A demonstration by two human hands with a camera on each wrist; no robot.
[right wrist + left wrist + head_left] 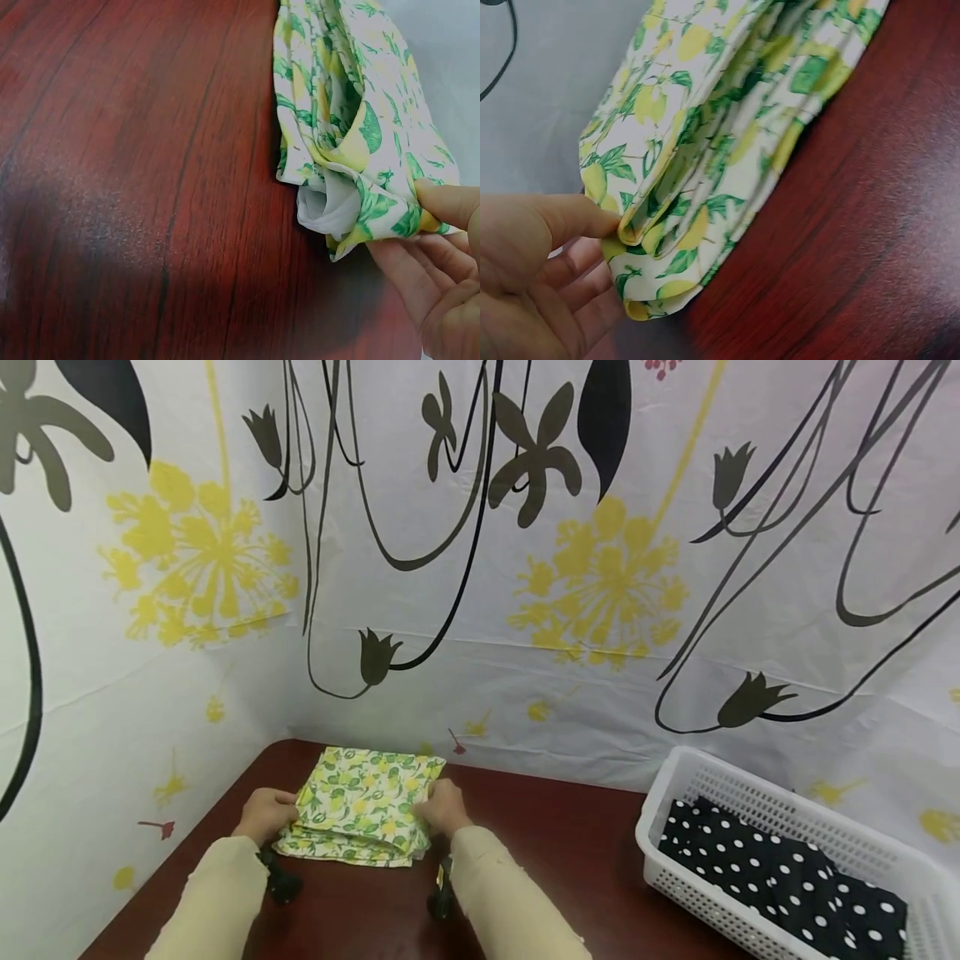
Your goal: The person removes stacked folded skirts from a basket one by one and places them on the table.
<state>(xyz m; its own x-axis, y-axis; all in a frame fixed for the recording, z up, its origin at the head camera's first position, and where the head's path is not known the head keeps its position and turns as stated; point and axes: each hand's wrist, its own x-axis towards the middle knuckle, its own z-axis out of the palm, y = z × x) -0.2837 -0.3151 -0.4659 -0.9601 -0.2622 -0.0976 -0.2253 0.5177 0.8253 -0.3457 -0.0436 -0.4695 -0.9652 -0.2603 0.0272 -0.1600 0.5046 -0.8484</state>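
A folded lemon-print cloth [367, 802], white with yellow lemons and green leaves, lies in several layers on the dark red table. My left hand [267, 814] pinches its left edge, the thumb on top and the fingers beneath, as the left wrist view shows. At the opposite edge my right hand [444, 808] pinches the layers between thumb and fingers. In the right wrist view, a bit of plain white fabric [330, 204] pokes out of the folds at the corner beside the right fingers.
A white perforated plastic basket [652, 843] stands on the table at the right, with a black cloth with white dots [780, 868] inside. Patterned white curtains [465, 710] hang behind and to the left of the table [555, 843].
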